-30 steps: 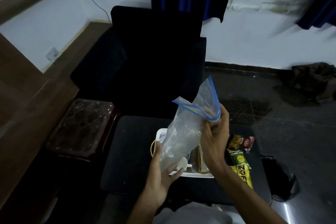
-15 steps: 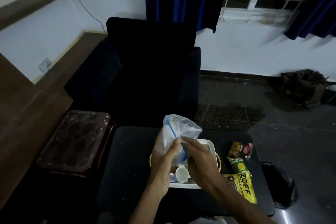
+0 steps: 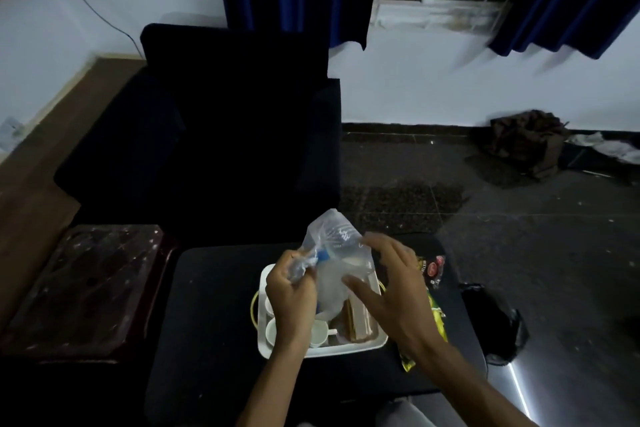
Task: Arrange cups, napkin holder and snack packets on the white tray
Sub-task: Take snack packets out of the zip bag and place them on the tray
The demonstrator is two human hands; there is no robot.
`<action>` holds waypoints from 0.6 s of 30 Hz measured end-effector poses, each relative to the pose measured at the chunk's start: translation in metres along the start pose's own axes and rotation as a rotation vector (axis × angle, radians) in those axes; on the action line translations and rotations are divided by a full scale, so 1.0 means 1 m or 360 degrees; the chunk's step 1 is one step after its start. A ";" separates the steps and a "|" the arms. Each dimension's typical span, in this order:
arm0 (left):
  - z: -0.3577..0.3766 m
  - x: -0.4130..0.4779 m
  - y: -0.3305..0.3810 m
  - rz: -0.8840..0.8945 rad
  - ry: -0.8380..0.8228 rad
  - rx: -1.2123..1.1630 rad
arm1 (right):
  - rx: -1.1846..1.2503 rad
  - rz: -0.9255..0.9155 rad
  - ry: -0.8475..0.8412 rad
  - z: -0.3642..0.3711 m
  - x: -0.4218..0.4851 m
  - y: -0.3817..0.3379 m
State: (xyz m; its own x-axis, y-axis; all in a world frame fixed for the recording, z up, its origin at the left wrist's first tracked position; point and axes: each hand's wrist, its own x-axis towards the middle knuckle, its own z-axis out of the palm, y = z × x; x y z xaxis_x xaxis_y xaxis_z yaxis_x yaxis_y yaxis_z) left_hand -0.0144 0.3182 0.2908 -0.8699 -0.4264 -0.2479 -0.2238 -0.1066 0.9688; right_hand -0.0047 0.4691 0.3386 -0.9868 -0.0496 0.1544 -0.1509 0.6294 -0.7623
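Note:
A white tray (image 3: 346, 351) rests on a small black table (image 3: 207, 305). White cups (image 3: 320, 331) stand at its near left, and a brown napkin holder (image 3: 356, 321) sits at its right. My left hand (image 3: 291, 295) is shut on a crumpled clear zip bag (image 3: 332, 267) with a blue seal, held above the tray. My right hand (image 3: 391, 288) hovers beside the bag with fingers spread, touching its right edge. Snack packets lie right of the tray: a dark red one (image 3: 434, 269) and a yellow one (image 3: 438, 319), partly hidden by my right arm.
A black armchair (image 3: 225, 135) stands behind the table. A dark wooden stool (image 3: 86, 288) sits to the left. A black bag (image 3: 495, 319) lies on the floor at the right, and a brown heap (image 3: 526, 142) lies by the far wall.
The zip bag came down from chest height to just above the tray and got crumpled. My right hand let go of its top and now spreads open beside it.

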 end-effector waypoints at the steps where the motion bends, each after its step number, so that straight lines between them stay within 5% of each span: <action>1: 0.008 -0.003 -0.001 -0.0044 -0.0022 -0.0014 | -0.0015 0.0005 -0.0071 -0.002 0.001 0.006; 4: 0.034 -0.014 -0.003 -0.0212 -0.0181 -0.0037 | 0.0025 0.0007 -0.0377 -0.007 0.005 0.032; 8: 0.071 -0.027 -0.007 -0.0451 -0.0312 0.0015 | 0.0055 0.0015 -0.0470 -0.027 0.008 0.076; 16: 0.171 -0.070 -0.035 -0.0521 -0.0614 0.0031 | 0.0193 0.0199 -0.0284 -0.074 -0.006 0.172; 18: 0.200 -0.081 -0.049 -0.0574 -0.0474 -0.0132 | 0.0185 0.0307 -0.0200 -0.089 -0.008 0.204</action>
State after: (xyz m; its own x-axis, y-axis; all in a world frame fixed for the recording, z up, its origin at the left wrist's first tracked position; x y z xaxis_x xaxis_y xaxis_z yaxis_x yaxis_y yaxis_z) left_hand -0.0211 0.5372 0.2631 -0.8340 -0.0739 -0.5468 -0.5095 -0.2771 0.8146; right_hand -0.0226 0.6675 0.2378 -0.9965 -0.0381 -0.0747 0.0421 0.5435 -0.8383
